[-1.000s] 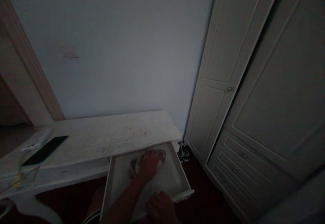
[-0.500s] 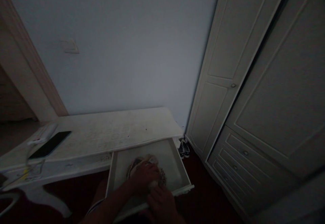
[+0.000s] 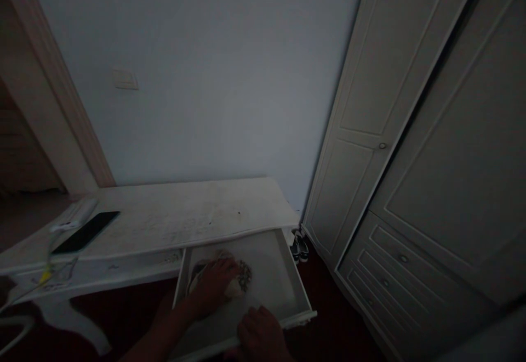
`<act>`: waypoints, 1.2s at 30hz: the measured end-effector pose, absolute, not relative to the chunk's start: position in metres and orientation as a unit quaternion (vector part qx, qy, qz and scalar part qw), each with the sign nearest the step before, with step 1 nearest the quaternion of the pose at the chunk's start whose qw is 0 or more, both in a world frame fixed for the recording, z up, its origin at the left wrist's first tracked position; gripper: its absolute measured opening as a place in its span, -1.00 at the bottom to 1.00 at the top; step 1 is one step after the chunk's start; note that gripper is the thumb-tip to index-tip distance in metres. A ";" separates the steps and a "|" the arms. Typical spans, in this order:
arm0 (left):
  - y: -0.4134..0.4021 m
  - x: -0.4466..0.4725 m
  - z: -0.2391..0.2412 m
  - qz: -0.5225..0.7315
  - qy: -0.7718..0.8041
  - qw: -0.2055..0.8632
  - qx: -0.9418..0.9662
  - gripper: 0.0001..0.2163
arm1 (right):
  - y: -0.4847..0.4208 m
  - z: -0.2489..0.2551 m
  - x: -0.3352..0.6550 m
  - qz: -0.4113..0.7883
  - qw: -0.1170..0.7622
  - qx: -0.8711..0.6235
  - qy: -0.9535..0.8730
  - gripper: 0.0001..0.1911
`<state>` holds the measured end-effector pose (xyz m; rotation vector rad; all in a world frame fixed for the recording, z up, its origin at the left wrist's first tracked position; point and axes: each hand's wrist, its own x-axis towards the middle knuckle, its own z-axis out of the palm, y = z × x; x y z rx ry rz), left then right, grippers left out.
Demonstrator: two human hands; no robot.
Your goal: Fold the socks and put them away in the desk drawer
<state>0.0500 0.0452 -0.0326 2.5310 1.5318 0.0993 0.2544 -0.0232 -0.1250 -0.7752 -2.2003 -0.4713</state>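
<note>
A white desk drawer [image 3: 287, 291] is pulled open under the desk top [image 3: 181, 214]. My left hand [image 3: 213, 288] lies inside it, fingers curled over a small patterned bundle of cloth [image 3: 242, 274] in the drawer's left half. My right hand [image 3: 258, 334] rests on the drawer's front edge, fingers closed over it. The room is dim and the bundle is hard to make out.
A dark phone [image 3: 86, 231] and a white remote-like object [image 3: 74, 214] lie at the desk's left end, with a cable [image 3: 45, 277] hanging down. A tall white wardrobe [image 3: 411, 159] with lower drawers stands at right. A pair of shoes [image 3: 299, 246] sits on the floor between.
My left hand has slid the bundle from the drawer's back middle toward the left and nearer me. My right hand stays on the drawer front. The view shifted slightly.
</note>
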 end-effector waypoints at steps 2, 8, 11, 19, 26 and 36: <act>0.048 0.049 -0.034 0.021 0.538 0.082 0.839 -0.30 | -0.023 -0.123 0.253 -0.182 0.383 -0.302 -0.854 -0.32; 0.057 0.043 -0.039 0.008 0.580 0.042 0.813 -0.28 | -0.020 -0.130 0.245 -0.226 0.402 -0.304 -0.834 -0.34; 0.057 0.044 -0.041 0.015 0.603 0.022 0.797 -0.31 | -0.022 -0.131 0.243 -0.228 0.406 -0.317 -0.827 -0.35; 0.052 0.089 -0.040 0.024 0.541 0.031 0.840 -0.39 | -0.037 -0.120 0.246 -0.169 0.382 -0.358 -0.835 -0.36; 0.051 0.146 -0.056 0.003 0.369 0.084 0.926 -0.76 | -0.025 -0.131 0.244 -0.202 0.439 -0.320 -0.815 -0.38; 0.045 0.072 -0.042 -0.060 0.321 0.122 0.937 -0.52 | -0.029 -0.128 0.248 -0.211 0.404 -0.330 -0.827 -0.32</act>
